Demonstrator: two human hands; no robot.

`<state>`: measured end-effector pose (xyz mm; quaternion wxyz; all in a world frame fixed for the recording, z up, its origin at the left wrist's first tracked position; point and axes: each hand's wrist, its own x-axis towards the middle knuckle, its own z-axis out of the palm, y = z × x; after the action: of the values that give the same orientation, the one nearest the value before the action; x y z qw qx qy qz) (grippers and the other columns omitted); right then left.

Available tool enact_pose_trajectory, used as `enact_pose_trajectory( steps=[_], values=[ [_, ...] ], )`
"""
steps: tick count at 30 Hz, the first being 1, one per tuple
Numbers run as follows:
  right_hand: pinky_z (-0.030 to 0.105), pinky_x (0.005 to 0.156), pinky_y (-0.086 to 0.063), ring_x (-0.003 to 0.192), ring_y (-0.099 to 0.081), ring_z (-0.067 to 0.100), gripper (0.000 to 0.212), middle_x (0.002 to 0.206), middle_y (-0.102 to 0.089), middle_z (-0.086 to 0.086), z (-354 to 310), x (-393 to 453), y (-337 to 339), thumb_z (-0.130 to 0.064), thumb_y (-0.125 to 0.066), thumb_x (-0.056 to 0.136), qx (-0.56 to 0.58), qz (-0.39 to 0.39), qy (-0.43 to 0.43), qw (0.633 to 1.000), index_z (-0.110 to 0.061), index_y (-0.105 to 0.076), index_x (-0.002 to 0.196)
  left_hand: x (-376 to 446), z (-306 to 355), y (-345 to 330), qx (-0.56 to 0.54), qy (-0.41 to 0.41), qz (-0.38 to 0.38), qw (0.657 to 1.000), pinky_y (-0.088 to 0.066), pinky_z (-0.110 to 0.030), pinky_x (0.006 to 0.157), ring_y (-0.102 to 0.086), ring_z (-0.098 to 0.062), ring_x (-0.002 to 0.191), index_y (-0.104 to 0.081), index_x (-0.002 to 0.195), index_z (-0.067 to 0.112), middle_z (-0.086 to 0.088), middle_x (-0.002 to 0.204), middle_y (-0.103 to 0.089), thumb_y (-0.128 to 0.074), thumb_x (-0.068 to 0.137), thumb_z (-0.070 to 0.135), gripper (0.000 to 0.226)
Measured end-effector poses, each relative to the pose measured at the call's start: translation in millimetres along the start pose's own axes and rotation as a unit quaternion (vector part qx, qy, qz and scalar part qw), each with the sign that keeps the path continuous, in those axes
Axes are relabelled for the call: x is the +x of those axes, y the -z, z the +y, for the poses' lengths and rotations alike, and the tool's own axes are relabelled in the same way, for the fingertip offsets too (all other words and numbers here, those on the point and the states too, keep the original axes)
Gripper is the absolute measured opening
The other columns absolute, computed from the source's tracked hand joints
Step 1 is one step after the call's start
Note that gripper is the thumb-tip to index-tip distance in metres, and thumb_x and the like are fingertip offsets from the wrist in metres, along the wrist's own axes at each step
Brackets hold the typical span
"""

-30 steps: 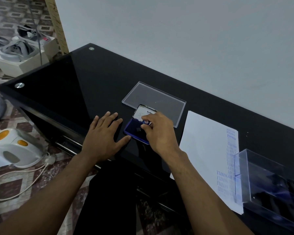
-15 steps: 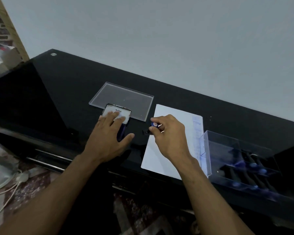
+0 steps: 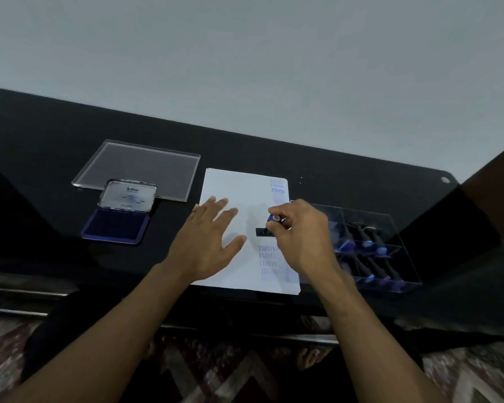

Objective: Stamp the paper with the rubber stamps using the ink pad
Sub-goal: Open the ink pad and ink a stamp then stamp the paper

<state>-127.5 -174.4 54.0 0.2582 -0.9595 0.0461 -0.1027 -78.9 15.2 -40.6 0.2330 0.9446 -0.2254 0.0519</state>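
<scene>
I note the right hand (image 3: 304,237) pinching a rubber stamp (image 3: 266,228) on the paper (image 3: 239,184), above blue prints. Left hand (image 3: 208,242), fingers spread, lies flat on the paper. Open ink pad (image 3: 115,226) sits left of the paper.

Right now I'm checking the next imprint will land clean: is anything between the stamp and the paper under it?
Nothing visible: the stamp in the right hand is over bare paper, above the earlier imprints.

Right hand (image 3: 303,237) gripping rubber stamp (image 3: 269,226) on paper (image 3: 242,196), left hand (image 3: 208,242) flat beside, ink pad (image 3: 115,225) open.
</scene>
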Motion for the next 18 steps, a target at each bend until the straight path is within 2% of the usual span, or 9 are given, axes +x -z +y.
enact_pose_trajectory(
  steps=[2, 9, 14, 18],
  values=[
    [0.019, 0.084, -0.045, 0.091, -0.063, 0.014, 0.02, 0.108, -0.065, -0.001, 3, 0, 2, -0.021, -0.069, 0.092, -0.015, -0.006, -0.001, 1.0, -0.019, -0.074, 0.111, 6, 6, -5, 0.008, -0.002, -0.015, 1.0, -0.012, -0.045, 0.126, -0.01, -0.02, 0.155, -0.039, 0.153, 0.028, 0.002, 0.165, -0.025, -0.029, 0.093, 0.068, 0.072],
    [0.023, 0.089, -0.048, 0.096, -0.06, 0.014, 0.023, 0.112, -0.065, 0.001, 8, 2, 2, -0.025, -0.067, 0.093, -0.045, -0.021, 0.012, 0.999, -0.018, -0.073, 0.114, 18, 10, -16, 0.04, -0.008, -0.044, 0.998, -0.008, -0.045, 0.124, -0.013, -0.024, 0.155, -0.039, 0.153, 0.028, -0.002, 0.165, -0.026, -0.026, 0.094, 0.065, 0.071],
    [0.025, 0.09, -0.051, 0.094, -0.061, 0.013, 0.027, 0.113, -0.067, 0.001, 12, 5, -2, -0.027, -0.069, 0.091, -0.048, -0.03, 0.014, 0.998, -0.018, -0.073, 0.116, 19, 6, -21, 0.063, -0.005, -0.05, 0.997, -0.008, -0.048, 0.125, -0.013, -0.025, 0.155, -0.041, 0.152, 0.029, -0.001, 0.165, -0.026, -0.01, 0.088, 0.073, 0.083],
    [0.026, 0.09, -0.051, 0.094, -0.062, 0.014, 0.026, 0.112, -0.067, 0.002, 14, 5, -6, -0.026, -0.07, 0.09, -0.043, -0.037, 0.02, 0.998, -0.017, -0.073, 0.115, 19, 3, -24, 0.066, -0.008, -0.046, 0.997, -0.011, -0.05, 0.125, -0.014, -0.025, 0.155, -0.042, 0.151, 0.029, -0.002, 0.164, -0.027, -0.011, 0.09, 0.072, 0.081]
  ],
)
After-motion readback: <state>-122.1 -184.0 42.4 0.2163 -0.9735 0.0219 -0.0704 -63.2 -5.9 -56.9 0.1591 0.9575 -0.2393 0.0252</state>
